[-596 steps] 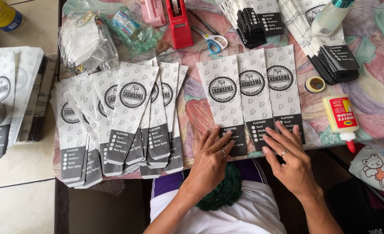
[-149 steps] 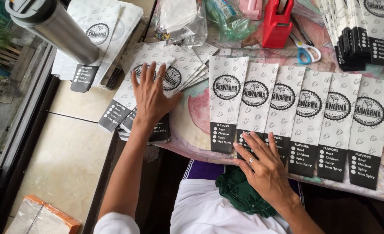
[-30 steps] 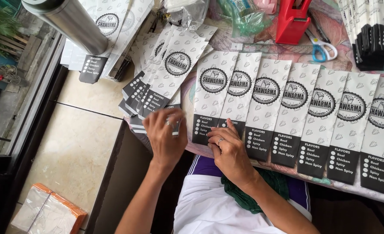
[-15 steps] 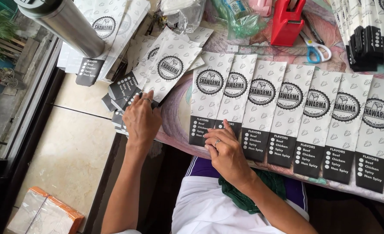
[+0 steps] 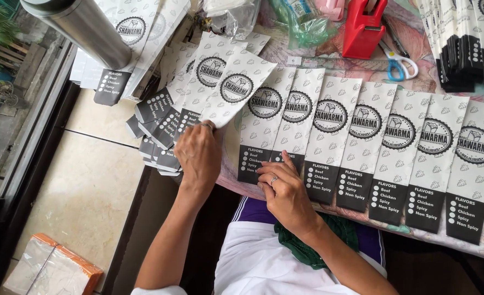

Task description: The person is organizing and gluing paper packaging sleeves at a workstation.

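Observation:
My left hand (image 5: 198, 155) grips the lower end of one white printed paper bag (image 5: 236, 90), lifted off a fanned pile of the same bags (image 5: 168, 117) at the table's left edge. It is tilted toward a row of several overlapping bags (image 5: 362, 147) laid flat along the table's near edge. My right hand (image 5: 283, 188), with a ring on one finger, presses its fingertips on the black lower ends of the row's leftmost bags (image 5: 261, 125).
A red tape dispenser (image 5: 362, 27), blue-handled scissors (image 5: 403, 65) and a stack of folded bags (image 5: 463, 43) lie at the back. A metal cylinder (image 5: 81, 27) juts in at top left. Clear plastic bags (image 5: 231, 13) sit behind the pile. An orange-edged packet (image 5: 48, 267) lies on the tiled floor.
My left hand has taken one bag from the left pile and carried it right toward the row. My right hand stays on the row's left end.

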